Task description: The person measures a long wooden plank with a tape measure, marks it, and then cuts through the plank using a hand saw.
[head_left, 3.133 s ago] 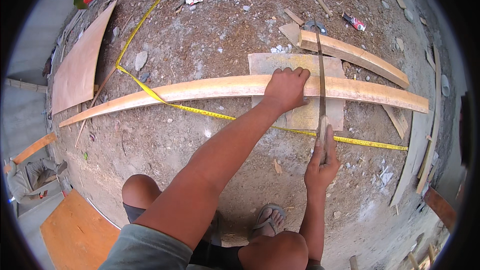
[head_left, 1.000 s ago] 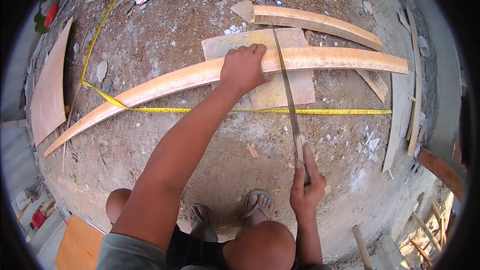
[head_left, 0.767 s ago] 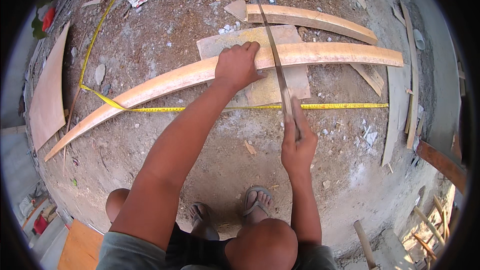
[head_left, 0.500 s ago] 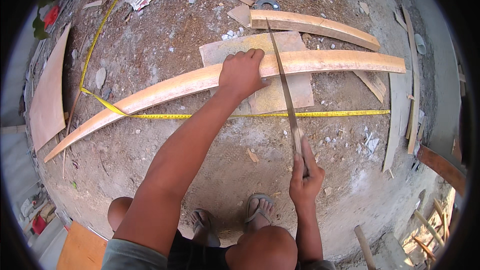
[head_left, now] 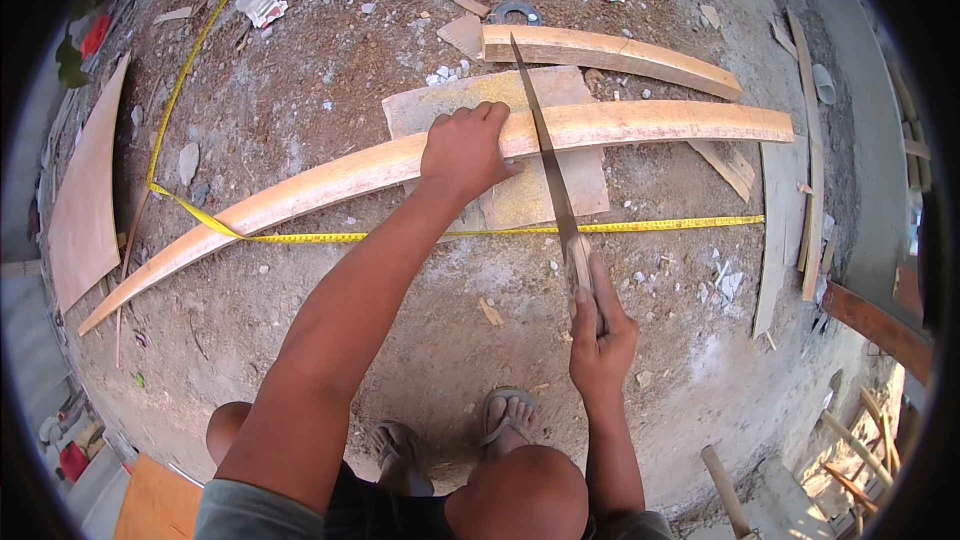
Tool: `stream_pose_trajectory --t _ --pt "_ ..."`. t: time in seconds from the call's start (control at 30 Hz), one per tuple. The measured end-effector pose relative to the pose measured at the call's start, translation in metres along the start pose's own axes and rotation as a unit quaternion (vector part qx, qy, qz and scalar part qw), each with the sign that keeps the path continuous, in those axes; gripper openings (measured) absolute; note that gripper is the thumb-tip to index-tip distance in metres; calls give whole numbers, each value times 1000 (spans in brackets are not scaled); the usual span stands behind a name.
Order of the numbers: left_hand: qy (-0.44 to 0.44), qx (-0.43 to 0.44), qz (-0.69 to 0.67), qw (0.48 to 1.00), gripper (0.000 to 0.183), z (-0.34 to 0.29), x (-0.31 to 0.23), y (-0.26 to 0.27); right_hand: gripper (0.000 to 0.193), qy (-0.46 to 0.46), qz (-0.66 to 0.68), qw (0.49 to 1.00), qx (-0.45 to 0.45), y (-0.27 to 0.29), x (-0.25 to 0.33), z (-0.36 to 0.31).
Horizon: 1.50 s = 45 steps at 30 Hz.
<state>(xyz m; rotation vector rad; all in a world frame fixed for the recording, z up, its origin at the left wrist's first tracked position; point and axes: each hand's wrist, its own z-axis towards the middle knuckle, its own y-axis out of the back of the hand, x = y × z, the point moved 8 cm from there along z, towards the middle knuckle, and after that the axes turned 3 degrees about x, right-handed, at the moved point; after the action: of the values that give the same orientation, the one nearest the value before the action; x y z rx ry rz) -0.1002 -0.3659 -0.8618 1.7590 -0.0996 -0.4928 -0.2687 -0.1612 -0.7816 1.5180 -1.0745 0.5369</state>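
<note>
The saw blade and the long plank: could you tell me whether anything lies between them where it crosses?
Nothing visible does. The saw blade lies across the long plank just right of the left hand; the right hand grips the handle.

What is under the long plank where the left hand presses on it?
A flat wooden board lies under the long plank, on the dirt ground. The left hand and the saw cover part of the plank; the board's middle is hidden beneath it.

Place: outdoor carpentry yard or building site.
Signs: dirt ground (head_left: 300,90), wood offcuts (head_left: 725,165), handsaw (head_left: 545,155), tape measure (head_left: 640,227).
</note>
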Motion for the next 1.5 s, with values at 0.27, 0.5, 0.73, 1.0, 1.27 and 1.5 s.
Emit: stream_pose_trajectory --t 0.27,0.5,0.73,1.0,1.27,1.5 --pt "15 4 14 1000 68 -7 17 -5 44 -32 5 998 49 -14 0 -14" --pt "7 8 12 1000 68 0 1 0 44 -32 34 999 12 -5 5 3" --pt "26 30 25 999 68 -8 16 -8 44 -61 25 997 51 -29 12 15" --pt "14 14 18 1000 68 0 1 1 45 -58 -21 997 47 -19 7 15" --pt "15 21 23 999 68 -5 11 -9 42 27 20 999 -21 -10 1 -15" --pt "12 19 22 1000 70 2 0 0 43 -12 36 999 0 -2 -10 5"
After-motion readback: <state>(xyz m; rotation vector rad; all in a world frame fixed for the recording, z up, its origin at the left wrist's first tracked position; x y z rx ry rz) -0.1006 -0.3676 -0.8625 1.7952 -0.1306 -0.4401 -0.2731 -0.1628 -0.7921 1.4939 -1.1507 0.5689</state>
